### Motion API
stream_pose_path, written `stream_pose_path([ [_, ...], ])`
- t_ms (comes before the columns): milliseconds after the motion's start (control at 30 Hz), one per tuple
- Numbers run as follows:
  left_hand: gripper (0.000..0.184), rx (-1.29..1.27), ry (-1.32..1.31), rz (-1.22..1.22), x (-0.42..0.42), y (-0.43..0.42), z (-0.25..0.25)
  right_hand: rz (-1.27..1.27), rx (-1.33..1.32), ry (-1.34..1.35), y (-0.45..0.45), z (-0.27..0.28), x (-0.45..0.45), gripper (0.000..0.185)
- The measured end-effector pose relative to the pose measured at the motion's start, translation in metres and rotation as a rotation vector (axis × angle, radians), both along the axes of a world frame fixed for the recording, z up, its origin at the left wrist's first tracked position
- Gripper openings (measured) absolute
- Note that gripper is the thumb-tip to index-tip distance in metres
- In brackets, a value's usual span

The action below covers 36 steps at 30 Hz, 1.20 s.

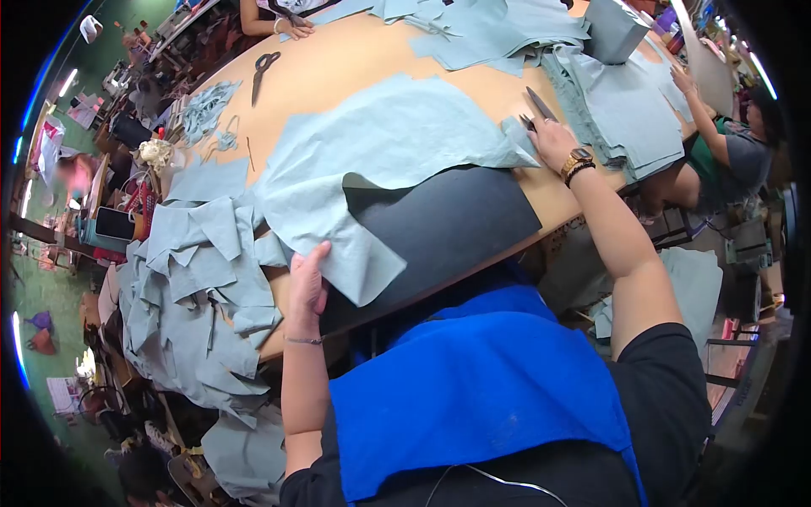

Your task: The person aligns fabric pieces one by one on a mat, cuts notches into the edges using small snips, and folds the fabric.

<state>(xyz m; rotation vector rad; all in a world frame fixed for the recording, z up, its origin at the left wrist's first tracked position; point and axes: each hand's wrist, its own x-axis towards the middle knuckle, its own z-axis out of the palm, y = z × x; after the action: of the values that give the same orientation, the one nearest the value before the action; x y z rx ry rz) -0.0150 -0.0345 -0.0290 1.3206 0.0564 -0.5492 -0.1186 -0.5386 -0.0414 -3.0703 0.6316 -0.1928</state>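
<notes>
A large pale blue-green fabric sheet (397,127) lies across the table, its near edge folded back over a dark grey panel (456,220). At the sheet's near left corner, my left hand (309,280) pinches the folded flap between thumb and fingers. My right hand (554,142) is closed at the sheet's right end, beside a curled-up fabric edge. Dark scissors (541,105) show at its fingers, with metal pointing up and left; their handles are hidden by the hand.
Black-handled scissors (264,68) lie at the far left. Cut fabric pieces (198,279) hang over the table's left side. A stack of fabric sheets (621,110) stands right. Another person's hand (296,28) rests at the far edge; a person (735,139) sits at the right.
</notes>
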Motion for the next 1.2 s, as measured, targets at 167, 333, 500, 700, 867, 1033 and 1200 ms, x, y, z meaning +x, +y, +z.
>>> stream_pose_path([
  [167,0.052,0.319,-0.234,0.0,0.013,0.046,0.007,-0.141,0.243,-0.132,-0.025,-0.007,0.004,0.037],
  [333,0.057,0.879,-1.104,0.186,0.027,0.032,0.067,-0.062,0.715,-0.392,0.028,0.062,0.004,0.043],
  [500,0.036,0.841,-1.423,-0.349,0.078,-0.082,0.089,0.384,0.462,-0.296,0.058,0.061,0.032,0.037],
  [700,0.042,0.901,-1.536,-0.731,0.091,-0.217,0.007,0.314,0.538,0.03,0.038,0.04,0.035,0.044],
  [867,0.049,0.931,-1.439,-0.825,0.075,-0.238,-0.015,0.241,0.665,0.159,0.031,0.031,0.019,0.05],
  [1033,0.051,0.993,-1.393,-0.761,0.074,-0.238,-0.016,0.251,0.702,0.018,0.034,0.032,0.017,0.029],
  [1200,0.052,1.039,-1.363,-0.632,0.081,-0.245,-0.021,0.417,0.1,-0.303,0.071,0.059,-0.011,0.01],
])
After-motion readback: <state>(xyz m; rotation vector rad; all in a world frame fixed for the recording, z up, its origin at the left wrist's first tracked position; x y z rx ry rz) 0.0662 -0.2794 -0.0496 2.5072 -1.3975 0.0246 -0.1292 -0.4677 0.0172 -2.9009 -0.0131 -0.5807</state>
